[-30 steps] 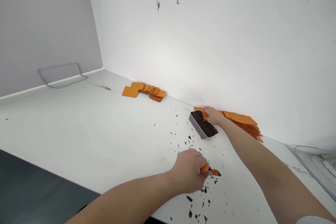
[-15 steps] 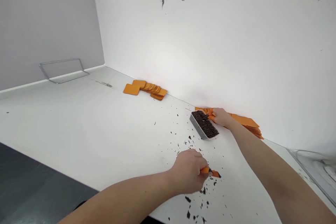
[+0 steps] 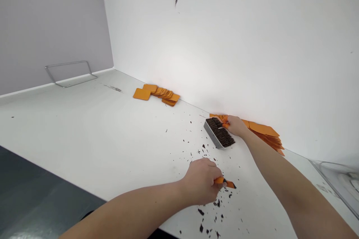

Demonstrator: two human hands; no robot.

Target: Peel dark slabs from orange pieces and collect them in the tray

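Note:
My left hand, low in the middle of the head view, is closed round an orange piece with a dark tip. Its exact kind is unclear. Dark crumbs and flakes lie under and around this hand. Farther back, my right hand is closed on a small orange piece at the right edge of a shallow grey box. Rows of thin dark strips fill the box. Behind the right hand and forearm, a row of flat orange pieces rests along the wall, partly hidden.
A second fanned pile of flat orange pieces lies by the wall at left centre. A bent wire frame stands in the far left corner. The white table ends at a front edge over a dark floor. A clear sheet-like thing lies far right.
The view has shifted slightly. My right hand stays at the box's edge, and the lowest orange pieces in the right row show spread a little farther. My left hand keeps its hold.

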